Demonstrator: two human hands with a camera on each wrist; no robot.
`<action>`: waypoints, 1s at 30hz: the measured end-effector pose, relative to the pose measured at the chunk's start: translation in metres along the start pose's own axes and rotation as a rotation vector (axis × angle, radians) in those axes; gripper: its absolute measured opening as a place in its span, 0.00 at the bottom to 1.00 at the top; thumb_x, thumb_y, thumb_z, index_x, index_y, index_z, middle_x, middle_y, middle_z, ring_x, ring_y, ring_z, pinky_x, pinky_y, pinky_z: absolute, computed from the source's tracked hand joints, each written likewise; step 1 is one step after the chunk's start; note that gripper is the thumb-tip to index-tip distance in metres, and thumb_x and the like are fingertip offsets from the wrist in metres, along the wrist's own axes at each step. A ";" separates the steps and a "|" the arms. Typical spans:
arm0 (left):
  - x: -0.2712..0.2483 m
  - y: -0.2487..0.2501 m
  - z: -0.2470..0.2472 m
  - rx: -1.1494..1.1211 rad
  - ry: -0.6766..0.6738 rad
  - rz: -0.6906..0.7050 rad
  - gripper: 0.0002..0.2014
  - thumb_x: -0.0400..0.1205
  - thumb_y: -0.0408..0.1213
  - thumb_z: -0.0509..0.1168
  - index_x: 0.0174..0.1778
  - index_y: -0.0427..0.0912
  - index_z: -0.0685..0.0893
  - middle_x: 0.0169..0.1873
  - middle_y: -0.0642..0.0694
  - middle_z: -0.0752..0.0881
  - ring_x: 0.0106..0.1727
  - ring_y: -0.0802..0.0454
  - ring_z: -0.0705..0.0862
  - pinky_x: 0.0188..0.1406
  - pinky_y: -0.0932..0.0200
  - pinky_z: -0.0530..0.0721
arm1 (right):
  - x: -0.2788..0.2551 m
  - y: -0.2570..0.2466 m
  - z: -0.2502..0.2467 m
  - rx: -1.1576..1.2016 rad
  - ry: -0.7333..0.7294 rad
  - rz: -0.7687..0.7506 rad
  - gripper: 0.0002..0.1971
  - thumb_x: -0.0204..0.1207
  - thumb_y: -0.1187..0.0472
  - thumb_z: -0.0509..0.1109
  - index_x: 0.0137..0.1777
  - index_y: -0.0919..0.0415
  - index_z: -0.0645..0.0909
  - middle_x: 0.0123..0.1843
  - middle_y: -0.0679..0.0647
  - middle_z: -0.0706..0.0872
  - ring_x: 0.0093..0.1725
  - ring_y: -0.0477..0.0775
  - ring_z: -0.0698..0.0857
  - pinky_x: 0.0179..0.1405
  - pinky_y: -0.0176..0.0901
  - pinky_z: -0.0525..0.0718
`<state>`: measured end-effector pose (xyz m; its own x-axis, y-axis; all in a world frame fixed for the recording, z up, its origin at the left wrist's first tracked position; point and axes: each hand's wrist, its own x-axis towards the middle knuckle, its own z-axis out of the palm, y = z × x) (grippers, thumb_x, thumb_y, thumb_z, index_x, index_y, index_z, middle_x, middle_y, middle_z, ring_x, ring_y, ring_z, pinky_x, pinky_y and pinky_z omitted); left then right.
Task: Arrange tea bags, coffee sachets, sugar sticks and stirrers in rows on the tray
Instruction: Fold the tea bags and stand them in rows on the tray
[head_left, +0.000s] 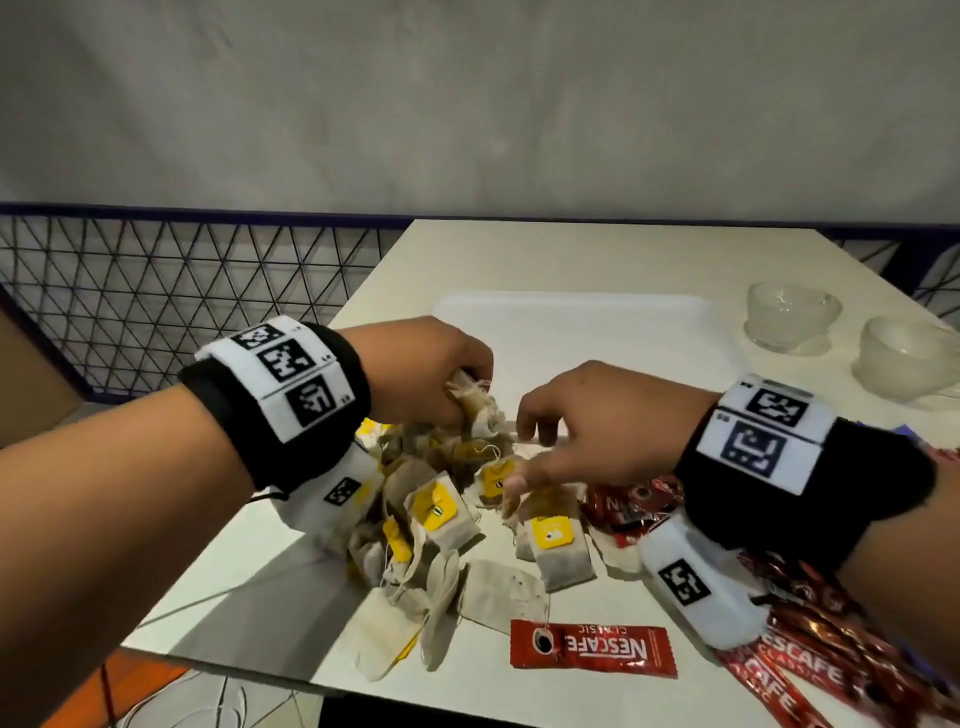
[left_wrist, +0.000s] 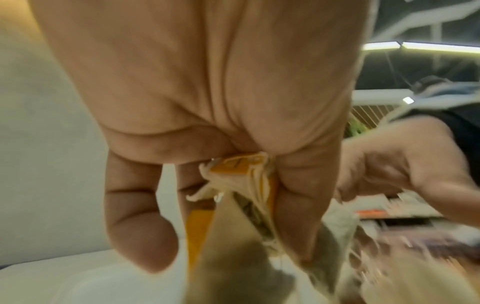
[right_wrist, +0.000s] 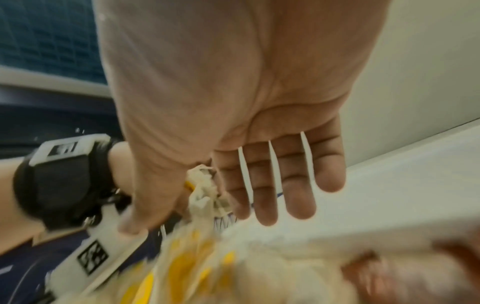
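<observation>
A white tray (head_left: 576, 332) lies on the table beyond both hands, nothing on the part I see. In front of it sits a loose pile of tea bags (head_left: 441, 514) with yellow tags. My left hand (head_left: 467, 387) grips a bunch of tea bags (left_wrist: 241, 183) lifted just above the pile's far side; its fingers (left_wrist: 298, 205) curl round them. My right hand (head_left: 519, 457) hovers over the pile, fingers (right_wrist: 298, 185) straight and spread, holding nothing. One red coffee sachet (head_left: 592, 649) lies near the front edge, with more red sachets (head_left: 810, 675) under my right wrist.
Two clear glass cups (head_left: 789, 317) (head_left: 909, 358) stand to the right of the tray. A black wire-mesh railing (head_left: 182, 291) runs behind the table's left side. The table's front edge (head_left: 322, 686) is close below the pile.
</observation>
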<state>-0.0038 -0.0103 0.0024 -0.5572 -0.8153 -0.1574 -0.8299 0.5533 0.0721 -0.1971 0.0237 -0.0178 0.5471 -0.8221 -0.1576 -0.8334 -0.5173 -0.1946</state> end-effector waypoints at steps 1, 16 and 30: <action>-0.003 -0.003 -0.006 -0.049 0.029 -0.022 0.10 0.75 0.43 0.72 0.47 0.57 0.78 0.38 0.60 0.81 0.39 0.61 0.79 0.36 0.63 0.75 | -0.002 0.003 -0.006 0.020 0.030 0.000 0.34 0.62 0.22 0.59 0.58 0.45 0.80 0.50 0.41 0.85 0.46 0.41 0.81 0.48 0.42 0.81; -0.007 -0.002 -0.015 -1.483 0.339 -0.116 0.06 0.79 0.30 0.68 0.50 0.38 0.79 0.37 0.34 0.84 0.32 0.43 0.74 0.23 0.57 0.76 | 0.031 -0.010 -0.054 0.624 0.722 -0.121 0.10 0.75 0.52 0.73 0.56 0.46 0.83 0.45 0.44 0.84 0.35 0.49 0.82 0.40 0.39 0.82; -0.007 0.003 0.002 -1.581 0.277 -0.024 0.13 0.68 0.20 0.67 0.40 0.43 0.86 0.30 0.42 0.80 0.26 0.51 0.75 0.19 0.63 0.68 | 0.035 -0.010 -0.052 0.372 0.626 -0.179 0.10 0.73 0.58 0.74 0.53 0.46 0.86 0.48 0.43 0.81 0.41 0.43 0.80 0.40 0.26 0.75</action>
<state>-0.0022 -0.0022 0.0015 -0.3859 -0.9224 -0.0115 0.0648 -0.0396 0.9971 -0.1738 -0.0127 0.0286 0.4320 -0.7721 0.4661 -0.5938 -0.6324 -0.4975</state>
